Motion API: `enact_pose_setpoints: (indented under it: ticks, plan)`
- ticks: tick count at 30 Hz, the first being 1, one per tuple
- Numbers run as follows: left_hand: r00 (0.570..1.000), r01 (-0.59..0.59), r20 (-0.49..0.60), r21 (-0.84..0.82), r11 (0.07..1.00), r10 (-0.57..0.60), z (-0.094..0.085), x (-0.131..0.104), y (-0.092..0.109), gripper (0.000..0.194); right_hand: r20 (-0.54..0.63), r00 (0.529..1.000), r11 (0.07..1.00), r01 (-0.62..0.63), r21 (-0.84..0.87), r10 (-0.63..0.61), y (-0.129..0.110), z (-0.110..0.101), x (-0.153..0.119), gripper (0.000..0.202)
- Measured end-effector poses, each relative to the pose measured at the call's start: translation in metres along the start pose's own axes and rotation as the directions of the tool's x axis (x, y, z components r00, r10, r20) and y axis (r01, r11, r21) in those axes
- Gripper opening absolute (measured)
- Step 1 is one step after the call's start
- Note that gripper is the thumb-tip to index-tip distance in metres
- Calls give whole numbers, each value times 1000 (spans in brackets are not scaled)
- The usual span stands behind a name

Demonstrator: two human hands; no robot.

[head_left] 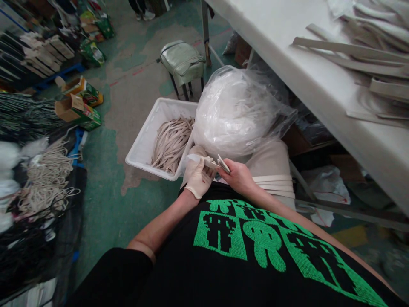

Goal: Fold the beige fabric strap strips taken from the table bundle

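My left hand (pixel 199 177), in a pale glove, is closed on one end of a light flat strip (pixel 209 163) in front of my lap. My bare right hand (pixel 238 174) grips the same strip from the other side, and a folded pale end (pixel 223 164) sticks up by its fingers. Just beyond my left hand is a white bin (pixel 142 145) with a heap of beige strips (pixel 172 143) in it. Several pale strips (pixel 275 183) lie across my right thigh. What lies inside my fingers is partly hidden.
A large clear plastic bag (pixel 236 111) bulges beside the bin. Behind stands a padded stool (pixel 182 59). On the right, a white table (pixel 287 55) holds stacked grey strips (pixel 354 47). Bundled cords (pixel 47 179) and open boxes (pixel 78 111) are at the left. A person's legs show at the top.
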State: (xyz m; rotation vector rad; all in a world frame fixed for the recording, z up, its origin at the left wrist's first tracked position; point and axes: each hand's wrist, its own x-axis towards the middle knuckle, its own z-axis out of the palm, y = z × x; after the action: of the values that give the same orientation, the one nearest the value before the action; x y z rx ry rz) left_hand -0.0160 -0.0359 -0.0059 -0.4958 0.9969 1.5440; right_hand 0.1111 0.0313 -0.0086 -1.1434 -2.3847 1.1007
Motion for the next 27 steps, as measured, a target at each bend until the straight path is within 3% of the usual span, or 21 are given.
enact_pose_setpoints:
  ticks: [3,5,8,10,12,15,17,20,23,27]
  plan:
    - [995,-57,88,71,996,51,-1,3,-8,9,41,999,999,-33,22,32,-2,0,7,25]
    - [989,-99,117,83,992,89,-2,6,-5,9,144,988,985,-80,152,58,-1,-6,10,26]
    - [989,-147,35,20,989,146,-5,10,12,10,392,919,907,-206,367,50,4,-26,8,32]
    - [988,-155,-23,-26,988,154,-7,10,22,16,459,886,887,-260,381,62,7,-39,4,34]
    - [989,-150,-13,-32,988,149,-7,7,22,18,424,900,916,-251,314,102,8,-44,3,34]
    - [985,-141,105,32,989,137,-5,2,11,9,335,935,956,-197,215,117,4,-39,6,34]
    - [976,-159,160,65,985,147,-3,1,7,8,328,940,953,-184,242,98,1,-34,9,33]
    - [971,-219,107,49,975,213,-4,3,14,9,399,915,924,-198,327,55,-1,-38,10,33]
    - [964,-262,51,35,965,260,-6,2,19,11,433,899,936,-201,290,59,1,-43,8,33]
    - [959,-234,189,109,966,211,-1,-3,9,14,365,926,934,-210,288,96,-2,-39,9,35]
